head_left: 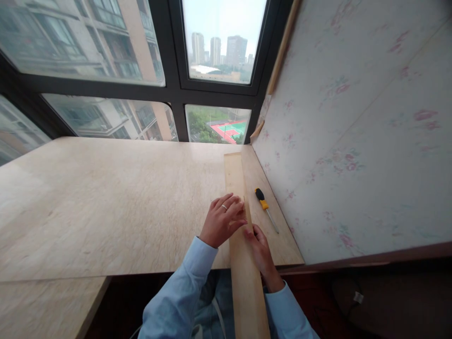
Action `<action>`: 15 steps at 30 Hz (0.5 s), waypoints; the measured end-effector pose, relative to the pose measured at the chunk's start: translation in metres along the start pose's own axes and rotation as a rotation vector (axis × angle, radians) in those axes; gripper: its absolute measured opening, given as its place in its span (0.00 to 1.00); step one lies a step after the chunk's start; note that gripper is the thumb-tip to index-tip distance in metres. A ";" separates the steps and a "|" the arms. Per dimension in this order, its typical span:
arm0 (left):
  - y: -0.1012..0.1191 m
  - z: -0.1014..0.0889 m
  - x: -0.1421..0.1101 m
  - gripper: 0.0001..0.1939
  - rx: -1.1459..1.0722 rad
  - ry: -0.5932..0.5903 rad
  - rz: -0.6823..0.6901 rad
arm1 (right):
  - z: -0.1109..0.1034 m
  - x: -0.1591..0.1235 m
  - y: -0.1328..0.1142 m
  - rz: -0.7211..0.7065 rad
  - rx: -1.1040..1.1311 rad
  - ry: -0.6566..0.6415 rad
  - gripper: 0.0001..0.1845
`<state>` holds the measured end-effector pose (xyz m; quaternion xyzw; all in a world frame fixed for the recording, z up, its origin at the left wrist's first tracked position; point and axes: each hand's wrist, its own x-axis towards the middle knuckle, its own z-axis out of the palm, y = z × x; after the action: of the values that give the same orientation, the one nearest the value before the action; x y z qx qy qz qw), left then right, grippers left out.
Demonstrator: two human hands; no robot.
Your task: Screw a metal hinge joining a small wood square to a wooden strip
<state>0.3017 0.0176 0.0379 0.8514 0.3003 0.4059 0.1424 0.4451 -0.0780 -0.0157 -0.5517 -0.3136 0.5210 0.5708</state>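
A long pale wooden board (236, 179) lies lengthwise on the marble-patterned tabletop (116, 202), its near end overhanging the table's front edge toward me. My left hand (223, 220), with a ring on one finger, rests flat on the board's middle with fingers spread. My right hand (260, 252) grips the board's right edge just behind it, thumb on top. A screwdriver (265, 208) with a yellow and black handle lies on the table just right of the board, untouched.
A wall with floral wallpaper (353, 141) rises along the table's right side. Dark-framed windows (176, 89) stand behind the table's far edge. A lower beige surface (45, 301) sits at the bottom left.
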 end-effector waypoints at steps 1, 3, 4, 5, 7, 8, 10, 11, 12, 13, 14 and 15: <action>0.001 0.000 0.003 0.18 0.021 -0.063 0.023 | 0.000 0.000 0.001 -0.025 -0.027 0.002 0.26; 0.002 0.001 0.007 0.14 0.091 -0.145 0.059 | 0.000 -0.001 0.001 -0.069 -0.076 0.001 0.25; 0.003 0.001 0.009 0.14 0.129 -0.164 0.072 | 0.000 -0.002 0.001 -0.083 -0.093 -0.003 0.24; 0.003 0.001 0.010 0.13 0.158 -0.173 0.082 | 0.000 -0.003 0.000 -0.090 -0.102 -0.009 0.23; 0.003 0.000 0.010 0.14 0.186 -0.184 0.091 | 0.000 -0.004 -0.001 -0.085 -0.098 -0.020 0.22; 0.002 0.000 0.010 0.14 0.189 -0.190 0.091 | 0.000 -0.005 -0.001 -0.078 -0.090 -0.023 0.22; 0.000 0.000 0.011 0.17 0.173 -0.207 0.085 | 0.000 -0.005 -0.002 -0.061 -0.071 -0.022 0.23; -0.001 0.000 0.011 0.20 0.157 -0.213 0.082 | 0.000 -0.006 -0.002 -0.053 -0.061 -0.019 0.23; -0.003 0.000 0.012 0.24 0.139 -0.217 0.083 | 0.000 -0.006 -0.002 -0.046 -0.051 -0.016 0.23; -0.004 -0.001 0.013 0.27 0.122 -0.212 0.089 | 0.000 -0.006 -0.002 -0.038 -0.038 -0.014 0.24; -0.005 -0.002 0.013 0.31 0.105 -0.195 0.098 | 0.000 -0.007 -0.002 -0.025 -0.018 -0.016 0.24; -0.006 -0.004 0.014 0.33 0.088 -0.164 0.106 | 0.000 -0.008 -0.003 -0.008 0.006 -0.017 0.24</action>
<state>0.3027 0.0310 0.0458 0.9018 0.2596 0.3284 0.1071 0.4438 -0.0848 -0.0117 -0.5442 -0.3190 0.5245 0.5718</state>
